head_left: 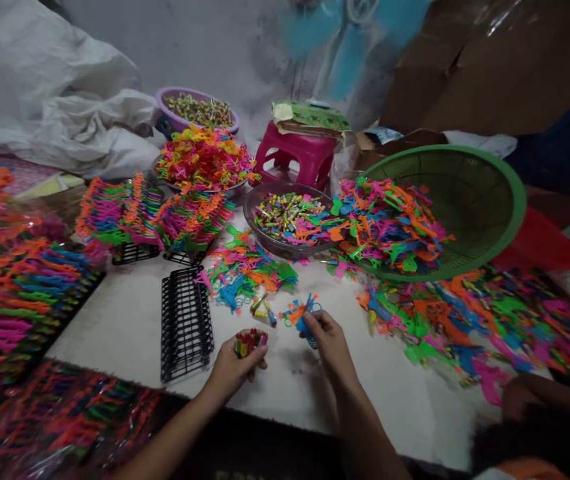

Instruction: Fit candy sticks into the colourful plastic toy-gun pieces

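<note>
My left hand (237,363) rests on the white table (125,320), closed around a small bunch of wrapped sweets (249,342). My right hand (327,339) pinches a blue plastic toy piece (307,319) just above the table. Between and beyond the hands lie a few loose sweets (263,308) and an orange toy piece (292,313). An empty black slotted rack (185,323) lies left of my left hand.
A metal bowl (285,245) holds sweets. A tilted green basket (465,200) spills coloured toy pieces onto the table. Filled racks (129,213) stand at the left, a pink stool (299,157) and purple bowl (197,110) at the back. Another person's hand (519,393) is at the right.
</note>
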A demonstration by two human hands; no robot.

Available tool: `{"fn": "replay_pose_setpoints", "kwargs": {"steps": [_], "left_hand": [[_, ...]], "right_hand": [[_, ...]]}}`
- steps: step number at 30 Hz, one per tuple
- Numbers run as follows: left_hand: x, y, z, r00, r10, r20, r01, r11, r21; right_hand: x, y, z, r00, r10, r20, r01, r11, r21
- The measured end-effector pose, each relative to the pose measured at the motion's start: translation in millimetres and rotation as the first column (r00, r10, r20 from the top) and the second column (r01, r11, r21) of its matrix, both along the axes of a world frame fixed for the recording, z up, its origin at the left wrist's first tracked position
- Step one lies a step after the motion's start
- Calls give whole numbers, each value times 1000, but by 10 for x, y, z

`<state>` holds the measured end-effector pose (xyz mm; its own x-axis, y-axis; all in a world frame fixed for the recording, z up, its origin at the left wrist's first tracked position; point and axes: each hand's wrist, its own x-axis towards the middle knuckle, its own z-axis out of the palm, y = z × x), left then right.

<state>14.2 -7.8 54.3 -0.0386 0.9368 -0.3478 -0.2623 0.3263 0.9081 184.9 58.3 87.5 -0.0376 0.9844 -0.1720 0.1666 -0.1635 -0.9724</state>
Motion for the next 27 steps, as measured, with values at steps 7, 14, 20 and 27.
{"fn": "replay_pose_setpoints", "kwargs": {"steps": [7, 14, 20, 27], "left_hand": [[87, 38, 158, 998, -70, -7, 70, 995, 70], [-6, -12, 124, 984, -86, -159, 102, 990, 100], [-25, 33, 211, 946, 16, -324, 64, 970, 236], [-10, -37, 233, 822, 91, -562, 166, 906, 389]], "right_hand": [[-403, -253, -74, 977, -33, -211, 46, 997, 58], [-475, -316, -92, 990, 15, -139, 2, 993, 119], [-541, -368, -6, 992, -77, -104, 94, 980, 174], [-603, -447, -158, 986, -163, 47, 148, 961, 233]]}}
